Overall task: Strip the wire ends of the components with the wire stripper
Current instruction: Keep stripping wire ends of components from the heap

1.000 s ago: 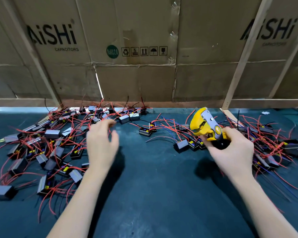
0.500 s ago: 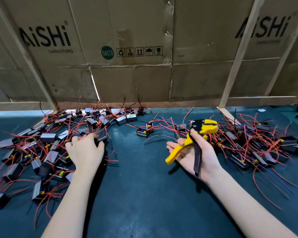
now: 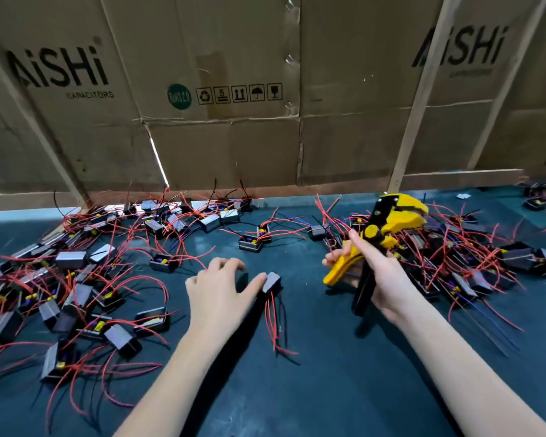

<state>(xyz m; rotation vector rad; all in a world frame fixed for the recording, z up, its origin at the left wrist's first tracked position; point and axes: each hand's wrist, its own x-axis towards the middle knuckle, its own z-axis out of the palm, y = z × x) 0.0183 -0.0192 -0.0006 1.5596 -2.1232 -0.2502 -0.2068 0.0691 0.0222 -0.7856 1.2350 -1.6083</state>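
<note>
Component [image 3: 271,282], left of the wire stripper [image 3: 379,244], is pinched loosely by the left hand [image 3: 222,290]; stripper is gripped by the right hand [image 3: 379,270]; trailing wires [image 3: 273,320] judged liable to snag or be overcut.

Components [image 3: 76,298] (red-wired) across dark table [image 3: 328,389]

Bare mat [image 3: 312,389] between left heap [image 3: 76,294] and right heap [image 3: 473,263]

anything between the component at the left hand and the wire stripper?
Head view: only bare dark mat lies between the component at the left hand and the wire stripper.
</note>
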